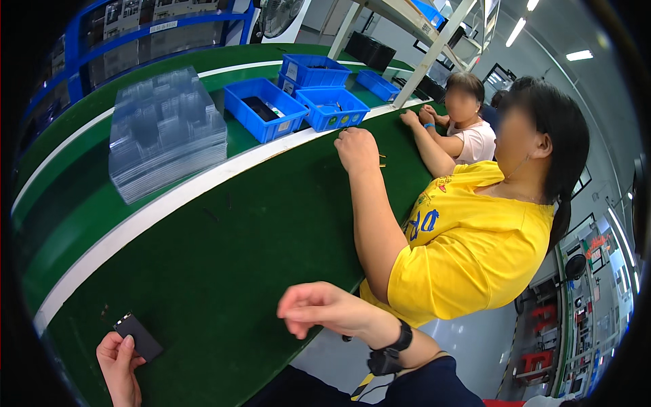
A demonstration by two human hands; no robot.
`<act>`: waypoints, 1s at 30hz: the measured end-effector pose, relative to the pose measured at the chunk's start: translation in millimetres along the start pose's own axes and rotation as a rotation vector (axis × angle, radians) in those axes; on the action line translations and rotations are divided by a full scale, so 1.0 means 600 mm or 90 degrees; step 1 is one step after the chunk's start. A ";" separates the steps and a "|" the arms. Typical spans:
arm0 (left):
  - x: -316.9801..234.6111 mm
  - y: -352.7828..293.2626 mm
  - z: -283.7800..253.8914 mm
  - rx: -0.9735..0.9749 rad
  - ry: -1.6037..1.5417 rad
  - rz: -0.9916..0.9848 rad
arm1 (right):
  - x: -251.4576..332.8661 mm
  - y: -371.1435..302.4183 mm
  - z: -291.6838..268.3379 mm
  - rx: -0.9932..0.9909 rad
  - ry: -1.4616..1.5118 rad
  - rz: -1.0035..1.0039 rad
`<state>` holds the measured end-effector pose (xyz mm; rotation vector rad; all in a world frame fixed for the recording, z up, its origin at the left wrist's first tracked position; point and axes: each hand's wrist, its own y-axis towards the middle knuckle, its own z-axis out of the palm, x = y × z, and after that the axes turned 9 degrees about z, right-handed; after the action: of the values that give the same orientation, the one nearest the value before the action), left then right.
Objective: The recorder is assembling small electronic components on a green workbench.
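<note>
My left hand point(119, 365) pinches a flat black rectangular block point(140, 337) between thumb and fingers, low at the left over the green tabletop point(224, 271). Small pale contacts show along the block's upper edge, and it looks like a battery pack. Tiny dark scraps lie just beyond it. My right hand point(319, 306) hovers near the table's front edge, its fingers loosely bent and apart, with nothing seen in them. A black device is strapped on my right wrist.
Stacked clear plastic trays point(166, 129) stand beyond the white rail point(129, 237). Blue bins point(264, 108) holding small parts sit to their right. A co-worker in a yellow shirt point(468, 251) sits close on my right, a forearm on the table; another person point(464, 125) sits farther along.
</note>
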<state>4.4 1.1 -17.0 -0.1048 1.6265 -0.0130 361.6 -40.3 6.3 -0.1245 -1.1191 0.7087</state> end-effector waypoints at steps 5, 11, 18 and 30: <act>0.000 -0.003 0.001 -0.005 0.006 -0.005 | -0.058 -0.076 -0.031 -0.003 0.094 -0.021; -0.003 -0.002 0.003 0.009 0.023 -0.001 | -0.220 -0.093 -0.081 -0.018 0.102 0.277; -0.002 -0.004 -0.002 0.015 0.019 0.006 | -0.181 -0.086 -0.074 0.118 -0.097 0.318; -0.007 -0.008 -0.001 0.045 0.031 -0.005 | -0.105 -0.100 -0.007 0.317 -0.396 0.227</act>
<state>4.1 -3.1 -12.3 -0.0565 1.6726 -0.0787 377.3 -122.2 -19.2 0.3528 -1.4857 1.3866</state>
